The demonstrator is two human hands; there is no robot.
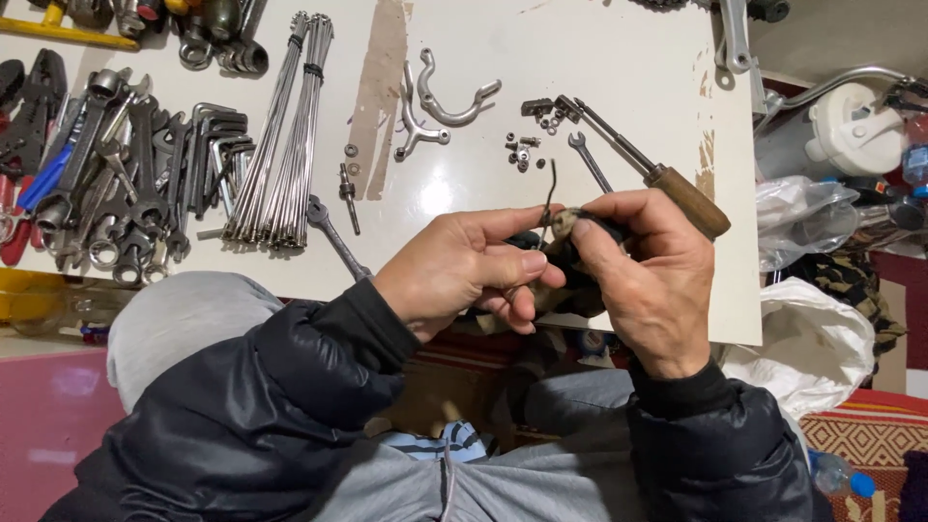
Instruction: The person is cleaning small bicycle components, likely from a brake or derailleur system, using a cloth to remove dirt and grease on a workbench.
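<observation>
A small dark part (565,237) with a thin black cable (551,188) rising from it is pinched between the closed fingers of the left hand (464,271) and the right hand (643,275), just above the near edge of the white table (619,58). A wooden-handled tool (667,179), a small spanner (588,159), loose nuts (525,150), a bundle of spokes (280,135) and a heap of wrenches (126,184) are laid out on the table beyond.

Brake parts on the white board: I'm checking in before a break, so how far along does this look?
Already done: the curved metal arms lie apart, with small nuts and washers loose beside them. In hand: the left hand and right hand pinch a small dark part with a thin wire sticking up. Left: those pieces remain unassembled; the spoke bundle lies untouched.
</observation>
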